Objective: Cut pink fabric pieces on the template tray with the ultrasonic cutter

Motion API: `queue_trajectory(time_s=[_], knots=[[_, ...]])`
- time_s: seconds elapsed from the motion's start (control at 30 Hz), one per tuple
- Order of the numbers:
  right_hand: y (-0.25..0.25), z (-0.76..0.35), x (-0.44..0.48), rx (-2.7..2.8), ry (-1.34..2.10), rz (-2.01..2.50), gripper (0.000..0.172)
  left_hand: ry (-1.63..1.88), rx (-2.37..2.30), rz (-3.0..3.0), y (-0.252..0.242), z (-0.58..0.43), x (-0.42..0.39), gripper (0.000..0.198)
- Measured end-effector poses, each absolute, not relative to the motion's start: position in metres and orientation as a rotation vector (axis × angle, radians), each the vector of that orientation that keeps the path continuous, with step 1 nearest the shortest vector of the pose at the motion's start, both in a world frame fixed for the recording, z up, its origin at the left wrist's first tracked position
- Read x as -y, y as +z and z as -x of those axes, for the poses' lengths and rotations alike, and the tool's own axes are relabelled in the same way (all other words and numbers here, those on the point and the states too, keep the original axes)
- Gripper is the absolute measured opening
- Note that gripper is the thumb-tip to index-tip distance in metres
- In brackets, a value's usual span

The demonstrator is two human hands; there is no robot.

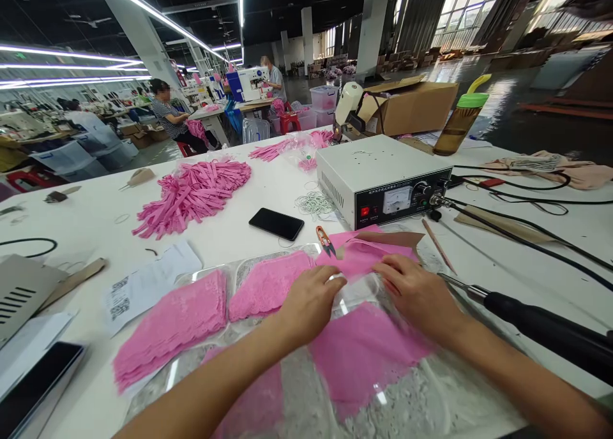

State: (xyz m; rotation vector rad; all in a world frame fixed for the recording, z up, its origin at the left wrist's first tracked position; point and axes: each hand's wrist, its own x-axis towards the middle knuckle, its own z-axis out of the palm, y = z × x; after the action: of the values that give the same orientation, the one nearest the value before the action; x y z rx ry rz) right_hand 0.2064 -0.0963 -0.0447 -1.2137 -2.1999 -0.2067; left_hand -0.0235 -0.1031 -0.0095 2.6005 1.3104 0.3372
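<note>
My left hand [311, 302] hovers over the clear sheet [301, 388], its fingers loosely bent and the thumb a little apart. Nothing shows between them. Beyond its fingertips lie loose pink fabric pieces [361, 254], with brown paper [397, 240] at their back edge. My right hand [419, 292] pinches the near edge of this pink fabric between thumb and fingers. Below both hands, a single pink fabric panel [366, 356] lies flat on the sheet. Orange-handled thread snips [325, 241] rest just past my left hand.
Two stacks of pink lace panels [179, 324] [271, 282] sit left. A black phone [276, 224], a pink strap pile [196, 193] and a metal control box [383, 177] stand beyond. A black-handled tool [541, 324] with cables lies right. A bottle [460, 123] stands behind.
</note>
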Motion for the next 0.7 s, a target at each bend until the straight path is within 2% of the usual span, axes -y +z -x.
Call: queue_trajectory(time_s=[0.1,0.23,0.43,0.6,0.7], knots=[[-0.053,-0.197,0.074,2.271,-0.177,1.183,0.024,0.359,-1.176,-2.618,-0.015,0.014,0.068,0.046],[-0.057,-0.197,0.065,2.315,-0.059,1.171,0.016,0.378,-1.087,-2.587,-0.023,0.011,0.044,0.053],[-0.049,-0.203,0.062,2.205,0.188,1.201,0.028,0.414,-1.08,-2.514,-0.028,0.011,0.037,0.05],[-0.039,-0.202,0.06,2.073,0.354,1.246,0.028,0.433,-1.101,-2.452,-0.023,0.011,0.035,0.039],[-0.034,-0.202,0.058,1.994,0.402,1.264,0.028,0.481,-1.108,-2.411,-0.021,0.008,0.032,0.042]])
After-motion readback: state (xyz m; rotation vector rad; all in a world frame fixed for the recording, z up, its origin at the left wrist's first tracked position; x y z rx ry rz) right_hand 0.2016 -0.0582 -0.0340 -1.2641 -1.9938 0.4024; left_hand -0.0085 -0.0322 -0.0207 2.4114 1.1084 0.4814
